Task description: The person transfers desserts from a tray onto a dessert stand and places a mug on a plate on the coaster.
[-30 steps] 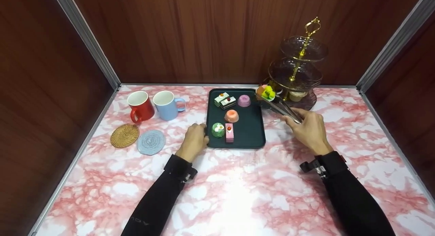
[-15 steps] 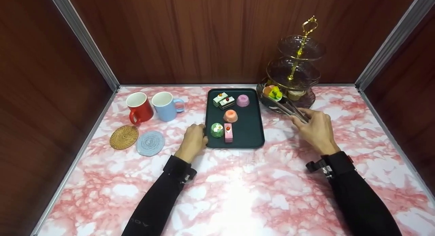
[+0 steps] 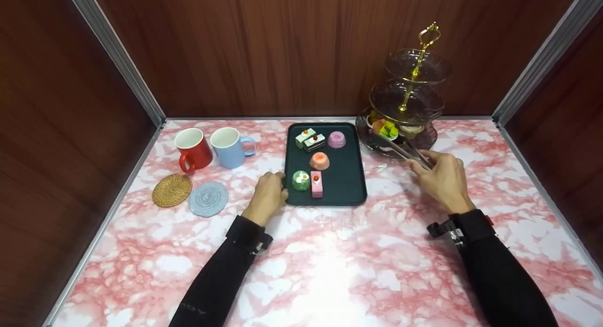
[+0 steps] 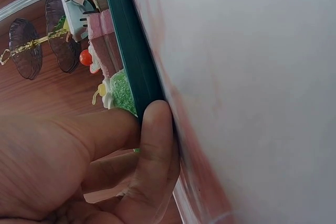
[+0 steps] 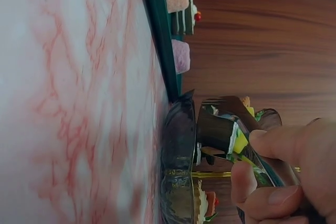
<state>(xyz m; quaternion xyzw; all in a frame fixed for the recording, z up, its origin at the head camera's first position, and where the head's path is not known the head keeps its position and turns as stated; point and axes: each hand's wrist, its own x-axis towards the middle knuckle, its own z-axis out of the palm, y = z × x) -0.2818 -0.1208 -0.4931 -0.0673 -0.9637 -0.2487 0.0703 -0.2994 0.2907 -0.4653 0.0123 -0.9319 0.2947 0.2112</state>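
My left hand (image 3: 268,197) pinches the left rim of a dark green tray (image 3: 341,181) between thumb and fingers; the left wrist view shows the tray rim (image 4: 131,35) in that grip. My right hand (image 3: 445,181) holds metal tongs (image 3: 401,150), their tips at a small toy tart (image 3: 389,129) with yellow-green and orange topping. The tart is at the front left of the bottom tier of a three-tier dessert stand (image 3: 431,141). Whether the tongs still press on it I cannot tell. In the right wrist view the tongs partly cover the tart.
On the tray are a pink cake (image 3: 317,188), a green dome sweet (image 3: 300,182), an orange sweet (image 3: 320,161), a purple sweet (image 3: 337,139) and two layered cake slices. A cupcake (image 3: 411,131) sits on the stand. Red (image 3: 195,150) and blue (image 3: 231,150) mugs and two coasters are left.
The right hand, with the tongs and the tart, has moved right and slightly down from beside the tray's far right corner onto the stand's bottom tier. The left hand stays on the tray rim.
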